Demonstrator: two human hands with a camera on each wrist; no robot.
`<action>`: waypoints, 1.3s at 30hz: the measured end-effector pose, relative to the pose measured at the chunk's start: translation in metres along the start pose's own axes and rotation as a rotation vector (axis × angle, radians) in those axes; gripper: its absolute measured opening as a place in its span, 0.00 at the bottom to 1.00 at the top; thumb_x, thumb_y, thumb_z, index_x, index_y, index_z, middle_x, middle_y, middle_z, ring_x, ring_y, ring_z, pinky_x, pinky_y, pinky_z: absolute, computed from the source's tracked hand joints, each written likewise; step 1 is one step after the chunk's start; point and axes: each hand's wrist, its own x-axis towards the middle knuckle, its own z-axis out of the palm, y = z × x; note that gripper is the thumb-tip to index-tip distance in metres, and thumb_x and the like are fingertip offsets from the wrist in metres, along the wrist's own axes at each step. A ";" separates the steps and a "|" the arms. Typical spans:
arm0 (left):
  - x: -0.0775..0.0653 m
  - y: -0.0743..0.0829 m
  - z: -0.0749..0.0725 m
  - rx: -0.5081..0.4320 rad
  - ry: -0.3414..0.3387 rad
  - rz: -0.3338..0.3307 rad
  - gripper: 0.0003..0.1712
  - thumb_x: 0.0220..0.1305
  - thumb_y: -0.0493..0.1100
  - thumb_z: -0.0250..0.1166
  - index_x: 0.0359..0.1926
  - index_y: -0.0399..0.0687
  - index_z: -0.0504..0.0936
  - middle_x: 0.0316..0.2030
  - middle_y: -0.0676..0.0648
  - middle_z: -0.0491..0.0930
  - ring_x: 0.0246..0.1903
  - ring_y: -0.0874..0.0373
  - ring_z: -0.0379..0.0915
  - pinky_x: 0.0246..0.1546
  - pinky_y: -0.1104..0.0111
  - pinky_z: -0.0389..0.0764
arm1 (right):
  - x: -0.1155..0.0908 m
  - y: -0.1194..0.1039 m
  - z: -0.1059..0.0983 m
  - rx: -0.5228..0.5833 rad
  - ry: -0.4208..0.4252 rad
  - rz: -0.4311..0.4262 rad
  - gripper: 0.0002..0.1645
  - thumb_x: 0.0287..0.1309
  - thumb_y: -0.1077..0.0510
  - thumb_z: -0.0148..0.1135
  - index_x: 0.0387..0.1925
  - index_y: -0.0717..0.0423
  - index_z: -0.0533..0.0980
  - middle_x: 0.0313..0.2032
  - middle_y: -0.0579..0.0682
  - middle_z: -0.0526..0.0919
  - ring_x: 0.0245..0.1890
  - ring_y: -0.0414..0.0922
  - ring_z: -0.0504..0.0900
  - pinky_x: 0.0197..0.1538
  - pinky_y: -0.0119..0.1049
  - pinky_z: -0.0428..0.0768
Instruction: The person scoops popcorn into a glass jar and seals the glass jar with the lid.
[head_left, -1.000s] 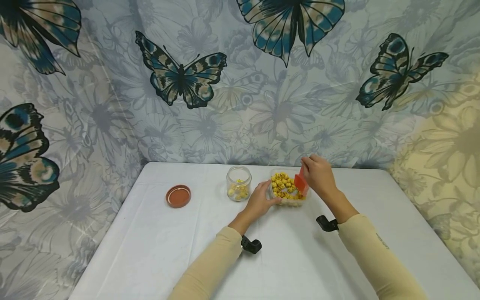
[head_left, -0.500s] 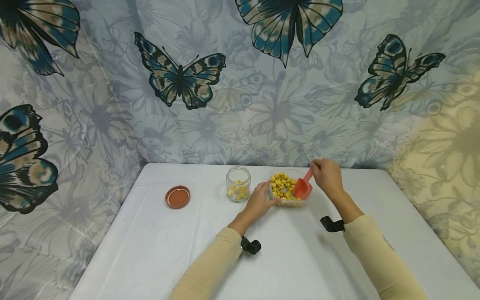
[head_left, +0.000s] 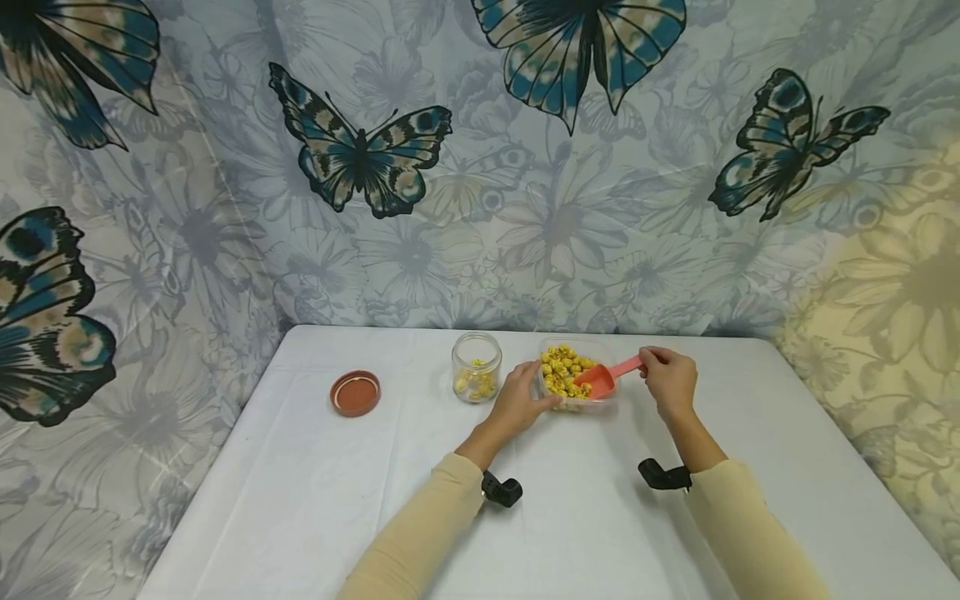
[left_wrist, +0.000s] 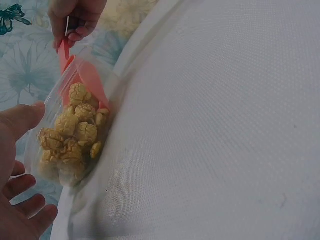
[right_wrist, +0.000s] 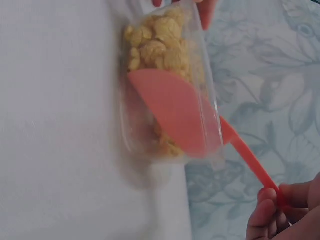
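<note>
Scoop (head_left: 597, 382): coral-pink, its bowl inside the clear tub (right_wrist: 137, 135) at the right-hand end, set among the popcorn (head_left: 561, 365); the handle slants out over the tub's right side, and whether it rests on the rim cannot be told.
Print on the backdrop (head_left: 420, 267): teal, black and tan butterflies (head_left: 362, 162) over grey-blue flowers.
Right hand (head_left: 670, 379): just beyond the tub's right side, thumb and fingertips pinched together on the end of the scoop's handle, remaining fingers bent in toward the palm.
Right arm: reaches forward and inward from the lower right, cream sleeve (head_left: 750, 533) ending at the wrist, where a black device (head_left: 663, 475) juts inward.
Left hand (head_left: 521, 398): at the tub's left end, thumb toward the near side, fingers toward the far side; thumb and fingers stand wide apart and relaxed, touching the tub rather than wrapped around it.
Left arm: stretches diagonally up from the lower middle, with a matching sleeve and device.
Tub: upright on the white cloth (head_left: 300, 500), toward the back of the table, between the two hands.
Jar (head_left: 477, 346): clear, upright, left of the left hand and near it, popcorn in its lower part.
Lid (head_left: 356, 394): reddish-brown, flat on the cloth, well left of the jar.
</note>
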 end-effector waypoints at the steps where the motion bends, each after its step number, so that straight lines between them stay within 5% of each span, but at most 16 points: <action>1: 0.000 0.000 0.000 0.003 0.002 0.005 0.43 0.63 0.55 0.65 0.72 0.43 0.61 0.70 0.40 0.63 0.69 0.45 0.60 0.70 0.55 0.65 | -0.001 0.002 0.000 0.056 -0.007 0.060 0.19 0.68 0.58 0.56 0.51 0.70 0.78 0.22 0.45 0.81 0.19 0.28 0.73 0.23 0.21 0.75; 5: 0.002 0.000 -0.001 0.014 0.015 0.022 0.43 0.63 0.55 0.66 0.72 0.42 0.62 0.70 0.40 0.63 0.69 0.45 0.61 0.70 0.55 0.65 | -0.004 0.009 0.004 0.212 -0.034 0.219 0.22 0.69 0.57 0.55 0.57 0.70 0.74 0.21 0.36 0.78 0.20 0.30 0.75 0.25 0.22 0.78; 11: 0.004 0.000 0.000 0.008 0.009 0.005 0.44 0.62 0.56 0.67 0.72 0.43 0.62 0.70 0.42 0.63 0.70 0.46 0.60 0.70 0.56 0.66 | -0.008 0.017 0.014 0.303 -0.039 0.282 0.22 0.68 0.59 0.57 0.56 0.71 0.74 0.20 0.38 0.79 0.18 0.31 0.75 0.25 0.22 0.79; 23: 0.003 0.000 0.000 0.009 0.002 0.005 0.44 0.61 0.55 0.67 0.72 0.43 0.62 0.71 0.42 0.62 0.70 0.46 0.60 0.70 0.55 0.65 | -0.010 0.015 0.010 0.413 0.101 0.257 0.21 0.67 0.60 0.57 0.54 0.73 0.75 0.16 0.38 0.77 0.15 0.31 0.74 0.21 0.21 0.76; 33: 0.002 -0.001 0.000 -0.002 -0.002 0.002 0.43 0.62 0.55 0.67 0.72 0.43 0.62 0.70 0.42 0.63 0.70 0.46 0.60 0.69 0.55 0.66 | -0.006 0.016 0.004 0.298 -0.006 0.238 0.22 0.68 0.59 0.57 0.57 0.71 0.74 0.20 0.37 0.78 0.18 0.31 0.75 0.24 0.22 0.78; 39: 0.001 -0.002 0.001 -0.003 -0.001 0.007 0.43 0.62 0.56 0.67 0.72 0.44 0.62 0.70 0.42 0.63 0.69 0.45 0.60 0.68 0.54 0.67 | -0.004 0.018 0.004 0.423 0.029 0.273 0.22 0.67 0.61 0.57 0.56 0.73 0.73 0.18 0.38 0.79 0.16 0.31 0.76 0.23 0.23 0.79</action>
